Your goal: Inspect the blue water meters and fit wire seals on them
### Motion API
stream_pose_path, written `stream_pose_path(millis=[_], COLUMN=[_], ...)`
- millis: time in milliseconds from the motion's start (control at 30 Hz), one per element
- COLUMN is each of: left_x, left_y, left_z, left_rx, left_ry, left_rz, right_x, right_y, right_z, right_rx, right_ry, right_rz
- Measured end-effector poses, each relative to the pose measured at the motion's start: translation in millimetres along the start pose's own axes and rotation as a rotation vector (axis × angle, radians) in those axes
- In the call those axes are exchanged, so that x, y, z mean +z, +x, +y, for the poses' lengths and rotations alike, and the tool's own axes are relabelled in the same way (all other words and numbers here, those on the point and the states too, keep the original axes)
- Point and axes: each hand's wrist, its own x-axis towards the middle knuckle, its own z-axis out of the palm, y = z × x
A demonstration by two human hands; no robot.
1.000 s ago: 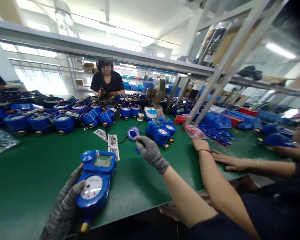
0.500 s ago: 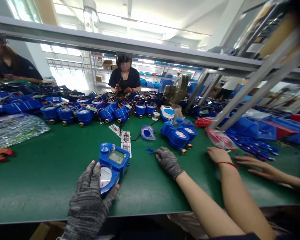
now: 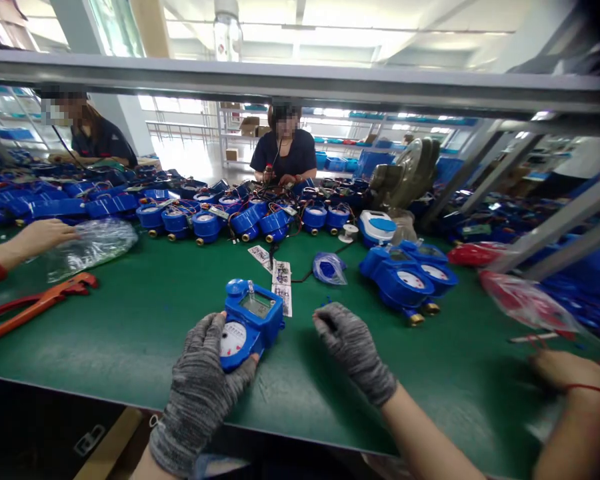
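My left hand [image 3: 197, 387], in a grey knitted glove with bare fingertips, grips a blue water meter [image 3: 269, 325] from its left and near sides. The meter has a round dial and a small display, and its lid stands up. To its right, my right hand [image 3: 357, 350], also gloved, hovers low over the table with its fingers curled into a pinch. Whatever lies between those fingertips is hidden. Small blue pieces [image 3: 326, 301] lie just beyond that hand. Printed label strips [image 3: 281, 283] rest behind the meter.
Two more blue meters [image 3: 405, 283] stand at right, beside red pieces in clear bags [image 3: 520, 300]. Orange pipe cutters [image 3: 43, 303] lie at left, where another person's hand [image 3: 47, 237] touches a plastic bag [image 3: 97, 243]. Another hand [image 3: 565, 370] works at right. Many meters line the back.
The view has swung left. My right hand has drawn back a little from the small blue pieces. Another person's hand has appeared at the left bag. My left hand still grips the water meter.
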Motion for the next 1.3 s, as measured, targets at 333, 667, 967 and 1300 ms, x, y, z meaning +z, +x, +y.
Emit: stream_pose_path(millis=[333,667,967,1300], left_x=[-4.2,-3.8,-2.1,-0.1], left_y=[-7.6,-5.7,-4.4,-9.0], left_z=[17.0,17.0,15.4,15.5], left_rx=[0.055,0.074,0.095,0.071], left_ry=[-0.009,-0.017,-0.021,-0.008], left_rz=[0.048,0.06,0.095,0.05], right_x=[20.1,22.2,7.3,33.1], right_y=[-5.0,-19.9,-7.0,16.9], right_z=[-44.2,-67.6,-49.9,-48.5], right_rx=[-0.198,-0.21,0.141,0.591], right_ry=[0.255,-0.071,0.528,1.016], right_rz=[0.034,0.051,-0.276,-0.599])
